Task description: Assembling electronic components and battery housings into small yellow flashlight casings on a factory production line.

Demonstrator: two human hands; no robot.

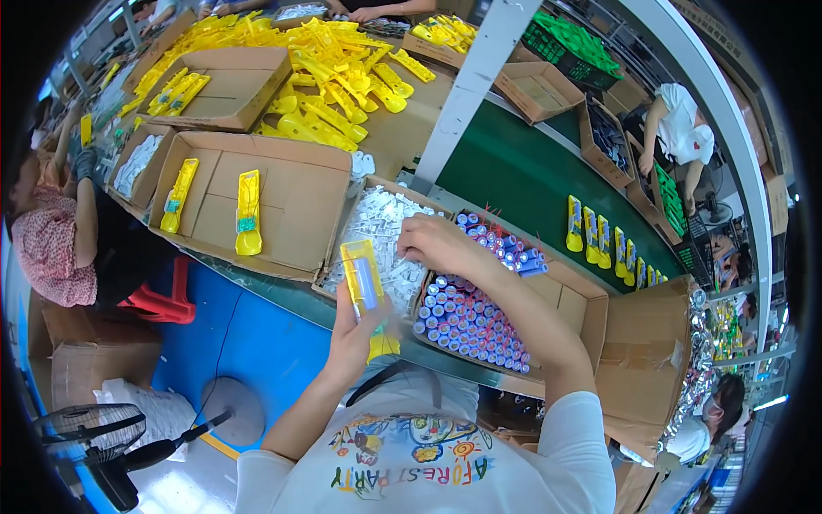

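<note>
At the far left a seated person in a patterned pink top [47,244] leans toward the bench [402,137], with a red plastic stool [163,300] beside them and a cardboard carton [94,355] on the blue floor. A black floor fan [94,428] stands in the lower left corner. On the bench, a wide shallow cardboard tray [282,201] holds two yellow plastic casings [248,212], lying lengthwise and well apart from each other. Behind it a second tray [231,86] holds a few more, and a loose heap of yellow casings [334,77] spreads over the bench beyond.

The left hand [355,330] is raised in front of the person's chest, closed around the lower end of a yellow casing [366,291] held upright, with a blue cylindrical cell [366,283] lying in its open face. Just behind it sits a box of small white parts [381,227].

The right hand [437,244] reaches over the box edge between the white parts and the box of blue cells [471,317], fingers curled downward; I cannot tell whether it grips anything. The cells stand upright in tight rows, with a few lying on their sides at the far end.

Further right, a green conveyor belt [522,184] carries a row of yellow casings [599,236]. Other people work at boxes along its far side, one in a white top [685,128].
</note>
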